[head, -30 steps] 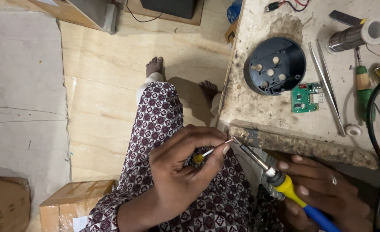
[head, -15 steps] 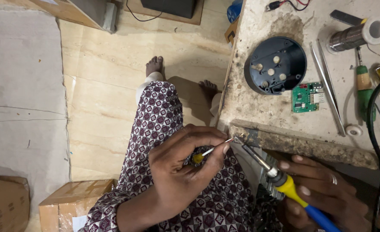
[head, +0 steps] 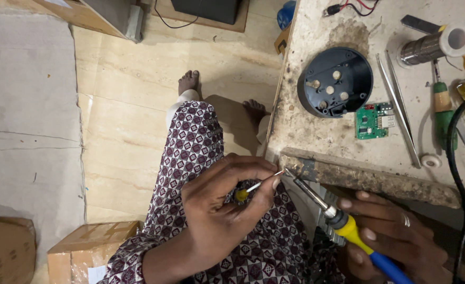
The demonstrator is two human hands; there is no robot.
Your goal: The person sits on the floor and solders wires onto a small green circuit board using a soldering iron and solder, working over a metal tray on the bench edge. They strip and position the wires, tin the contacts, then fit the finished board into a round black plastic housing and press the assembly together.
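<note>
From the head view, the left hand [head: 216,210] is closed in a pinch around a thin white wire [head: 261,183] that has a small yellow piece at its lower end; the bare tip of the wire reaches up to the near edge of the bench [head: 343,142], at its near left corner. The right hand [head: 395,239] is wrapped around the yellow and blue handle of a soldering iron [head: 343,223], whose metal shaft slants up and left so that its tip meets the wire end just below the bench edge. Whether the two tips actually touch is hard to tell at this size. A ring sits on one finger of the right hand.

Both hands hover over the person's lap, covered in patterned maroon and white cloth, with bare feet on the tiled floor beyond.

On the bench, a round black housing [head: 336,82] lies open side up near the left edge, with a small green circuit board [head: 374,120] just beside it on the right. Tweezers [head: 399,108] lie next to the board, running toward the near edge. Further right are a green-handled screwdriver [head: 444,113] and, toward the far edge, a spool of solder [head: 435,44]. A black cable [head: 453,173] curves down over the near right edge.

On the floor, cardboard boxes [head: 85,250] sit at the lower left.
</note>
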